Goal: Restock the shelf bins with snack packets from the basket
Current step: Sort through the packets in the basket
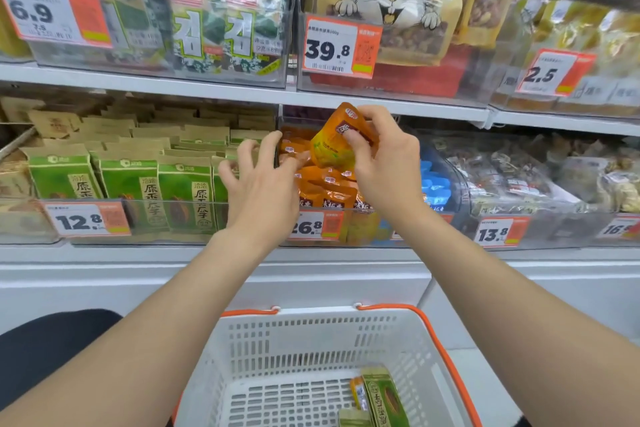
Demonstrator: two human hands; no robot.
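The right hand [382,163] covers much of the label on the orange packet [337,146] (part of a dark panel shows). Below the grip, the wrist of the left hand [263,184] hides the first digit of a price tag [329,225]; lower, green packets [384,399] are cut by the bottom edge.

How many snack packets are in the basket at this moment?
3: a large green packet near the basket's right wall, an orange packet against its left side, and a smaller green packet at the frame's bottom edge. More may lie out of frame.
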